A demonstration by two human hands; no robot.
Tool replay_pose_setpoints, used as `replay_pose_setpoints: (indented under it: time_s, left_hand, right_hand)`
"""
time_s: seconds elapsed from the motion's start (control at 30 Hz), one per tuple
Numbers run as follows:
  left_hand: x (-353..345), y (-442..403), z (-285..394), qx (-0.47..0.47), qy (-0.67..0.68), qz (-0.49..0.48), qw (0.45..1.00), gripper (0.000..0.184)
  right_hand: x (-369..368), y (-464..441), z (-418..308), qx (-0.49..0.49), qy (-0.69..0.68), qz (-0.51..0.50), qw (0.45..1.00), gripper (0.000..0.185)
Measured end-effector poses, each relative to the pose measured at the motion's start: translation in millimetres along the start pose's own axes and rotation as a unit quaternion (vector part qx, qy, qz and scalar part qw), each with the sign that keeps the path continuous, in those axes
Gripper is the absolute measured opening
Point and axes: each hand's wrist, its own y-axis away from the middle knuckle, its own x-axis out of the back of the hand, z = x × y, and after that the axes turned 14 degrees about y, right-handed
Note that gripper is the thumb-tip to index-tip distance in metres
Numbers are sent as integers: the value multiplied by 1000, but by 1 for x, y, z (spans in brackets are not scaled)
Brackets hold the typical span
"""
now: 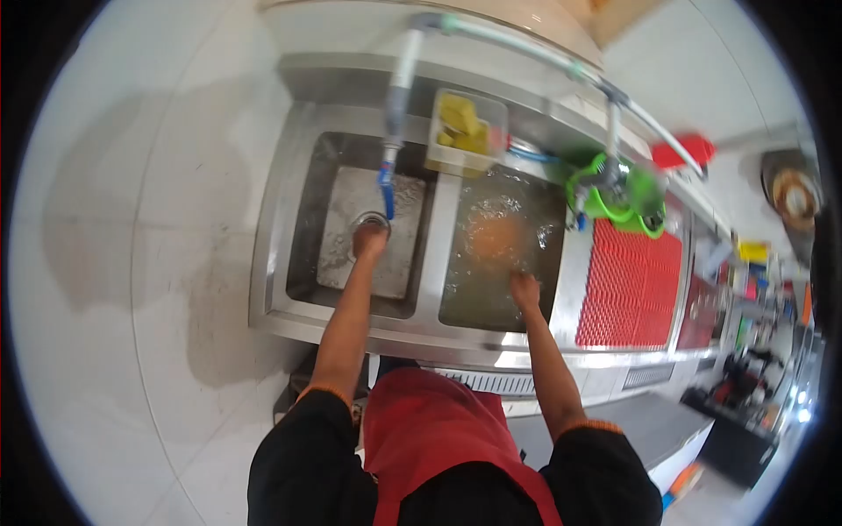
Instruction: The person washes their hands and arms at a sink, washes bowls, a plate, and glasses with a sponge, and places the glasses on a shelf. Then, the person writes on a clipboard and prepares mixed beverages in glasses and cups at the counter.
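Note:
My left hand [370, 239] is low in the left steel sink basin [338, 280], right at the round drain [372, 219] below a blue-handled tap [386, 184]. Its fingers are hidden. The right basin holds cloudy, rippling water [474, 294], with a blurred orange shape [496, 237] under the surface. My right hand [524, 289] reaches into this water near the basin's right side, just beside the orange shape. Its fingers cannot be made out, nor whether it holds anything.
Yellow sponges [460, 123] lie in a clear plastic box [458, 161] behind the basins. To the right are green containers [598, 202] and a red ribbed mat [627, 289]. Pipes [517, 46] cross above the sink. Shelves and kitchen items stand at the far right.

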Motion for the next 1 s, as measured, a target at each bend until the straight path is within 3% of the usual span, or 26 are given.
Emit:
replay_pose_setpoints:
  time_s: [0.07, 0.1, 0.13, 0.17, 0.2, 0.23, 0.27, 0.37, 0.4, 0.47, 0.53, 0.67, 0.73, 0.8, 0.83, 0.9, 0.93, 0.97, 1.0]
  left_hand:
    - [-22, 93, 19, -323, 6, 74, 944, 20]
    - [-47, 138, 28, -439, -2, 65, 896, 19]
    - [-80, 173, 29, -475, -53, 26, 878, 17]
    - [-115, 191, 23, -471, -189, -34, 861, 27]
    - [-144, 203, 27, -396, -412, -146, 807, 40]
    - [-174, 193, 11, -350, -538, -190, 743, 40]
    - [-200, 172, -10, -335, -576, -176, 725, 41]
    - [-248, 116, -55, -374, -588, -134, 705, 42]
    - [-259, 104, -65, -391, -584, -118, 702, 43]
    - [-274, 87, -78, -399, -580, -97, 704, 44]
    - [-272, 77, -86, -386, -583, -79, 710, 45]
    - [-256, 80, -84, -324, -568, -84, 752, 48]
    - [-251, 87, -80, -272, -537, -111, 791, 49]
    - [-251, 100, -69, -208, -483, -129, 841, 50]
    - [-252, 104, -72, -185, -467, -117, 857, 51]
    - [-256, 99, -117, -307, -577, 81, 752, 45]
    - [-259, 89, -126, -427, -628, 268, 593, 39]
    - [-256, 85, -121, -431, -632, 266, 587, 39]
    - [-251, 81, -119, -491, -660, 173, 541, 45]
  right_hand:
    - [3, -11, -12, 31, 28, 46, 998, 38]
    - [-7, -21, -11, 44, -10, 72, 996, 38]
    - [-22, -25, -5, 56, -43, 93, 993, 38]
    - [-24, -20, -12, 49, -63, 123, 989, 42]
    - [-26, -9, -17, 42, -79, 155, 984, 45]
    - [-50, -11, -7, 130, -14, 130, 983, 46]
    - [-59, -32, 1, 218, 54, 118, 967, 47]
    - [37, 34, -4, 177, 40, -43, 982, 51]
    - [65, 51, 0, 182, 40, -51, 981, 49]
    - [80, 62, 25, 226, -27, 28, 973, 44]
    - [94, 54, 46, 241, -63, -9, 969, 40]
    - [71, 6, 46, 257, -81, -81, 960, 41]
    - [24, -18, 27, 312, -77, 4, 947, 40]
    - [30, -27, 11, 356, 52, -25, 933, 43]
    - [23, -36, 8, 358, 45, -39, 932, 43]
    - [6, -46, -2, 229, 1, -216, 949, 48]
    - [-12, -54, -3, 229, -9, -219, 948, 48]
    - [-39, -65, 0, 263, -84, -186, 943, 52]
    - [-61, -72, 3, 290, -156, -152, 932, 57]
